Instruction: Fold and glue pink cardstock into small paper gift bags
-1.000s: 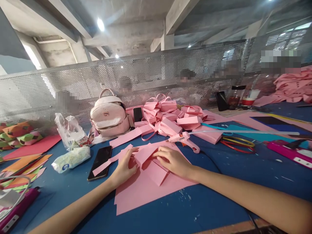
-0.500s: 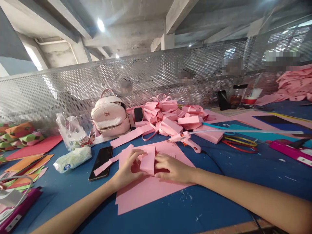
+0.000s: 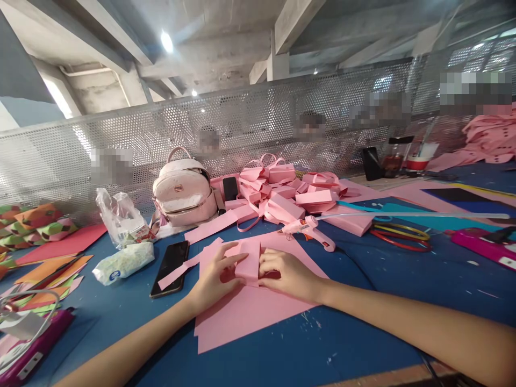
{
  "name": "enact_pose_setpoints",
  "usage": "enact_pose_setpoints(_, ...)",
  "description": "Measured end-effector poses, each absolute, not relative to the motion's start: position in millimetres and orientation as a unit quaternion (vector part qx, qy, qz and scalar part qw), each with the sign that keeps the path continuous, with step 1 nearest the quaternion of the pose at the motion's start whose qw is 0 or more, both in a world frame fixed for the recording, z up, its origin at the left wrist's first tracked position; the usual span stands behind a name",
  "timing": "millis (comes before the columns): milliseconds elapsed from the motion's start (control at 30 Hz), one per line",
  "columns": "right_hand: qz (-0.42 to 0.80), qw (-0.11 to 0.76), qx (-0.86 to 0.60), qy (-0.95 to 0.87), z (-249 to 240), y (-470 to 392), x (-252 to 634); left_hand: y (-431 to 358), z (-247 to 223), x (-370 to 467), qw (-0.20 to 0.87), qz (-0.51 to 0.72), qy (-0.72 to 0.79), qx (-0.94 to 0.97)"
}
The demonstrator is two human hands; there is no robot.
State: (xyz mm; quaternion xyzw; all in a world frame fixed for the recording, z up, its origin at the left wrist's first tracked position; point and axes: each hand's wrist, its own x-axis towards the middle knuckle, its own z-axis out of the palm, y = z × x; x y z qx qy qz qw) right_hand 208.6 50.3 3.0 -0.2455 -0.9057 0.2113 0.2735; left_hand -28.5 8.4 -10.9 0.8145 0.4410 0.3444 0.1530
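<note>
A small folded pink paper box (image 3: 249, 262) stands between my hands on flat pink paper sheets (image 3: 242, 320). My left hand (image 3: 217, 277) curls around its left side, thumb low and fingertips against the paper. On the opposite side, my right hand (image 3: 288, 274) presses bent fingers to the box's right wall. A pink paper strip (image 3: 179, 273) lies left of the sheets, across a black phone (image 3: 165, 279). Just beyond my right hand rests a pink glue gun (image 3: 308, 231) with a clear glue stick (image 3: 403, 215) out of its back.
Finished-looking pink paper boxes (image 3: 286, 199) are heaped at the back beside a pale backpack (image 3: 183, 191). A tissue pack (image 3: 123, 262) lies left. Power strips (image 3: 44, 344) flank the blue table (image 3: 363, 333). A perforated metal screen (image 3: 250, 115) stands behind, people beyond it.
My fingers have shifted slightly on the paper box, which now sits flatter and more squared between them. The whole view has moved a little.
</note>
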Motion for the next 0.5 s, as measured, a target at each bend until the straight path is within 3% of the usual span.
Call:
enact_pose_setpoints(300,0.197,0.277,-0.259,-0.904,2.4,50.8,208.2,0.7,-9.4,-24.7,-0.002,0.347,0.416,0.841)
enact_pose_setpoints(500,0.193,0.274,-0.261,-0.905,1.1,51.3,208.4,2.1,-10.8,-24.5,-0.021,0.334,0.411,0.848)
